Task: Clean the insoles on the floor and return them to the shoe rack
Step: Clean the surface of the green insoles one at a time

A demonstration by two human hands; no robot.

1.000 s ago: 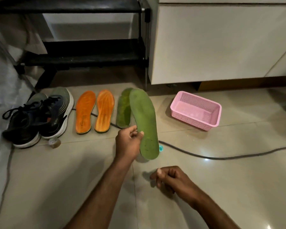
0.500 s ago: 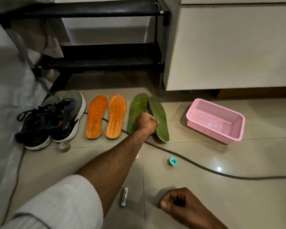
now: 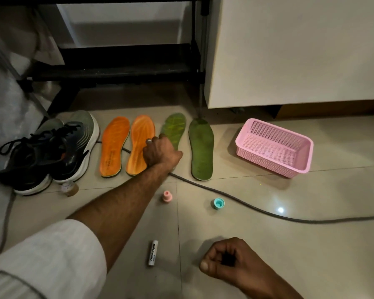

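Observation:
Four insoles lie flat in a row on the floor in front of the black shoe rack (image 3: 125, 67): two orange insoles (image 3: 115, 145) (image 3: 140, 132) and two green insoles (image 3: 175, 126) (image 3: 201, 147). My left hand (image 3: 160, 152) reaches forward and sits over the gap between the second orange insole and the first green one. Its fingers bend down onto the orange insole's right edge, with the fingertips hidden. It covers the heel of the first green insole. My right hand (image 3: 227, 262) rests near the floor at the bottom, fingers curled in, with nothing seen in it.
A pair of dark sneakers (image 3: 52, 147) stands left of the insoles. A pink mesh basket (image 3: 276, 126) sits at the right under a white cabinet (image 3: 289, 50). A grey cable (image 3: 235, 201) crosses the floor. A pink cap (image 3: 167, 195), a teal cap (image 3: 218, 203), a white tube (image 3: 153, 252) and a small bottle (image 3: 68, 188) lie about.
My left hand laid the lifted green insole down beside the other green one, let it go, and moved left to the second orange insole. My right hand stayed curled low.

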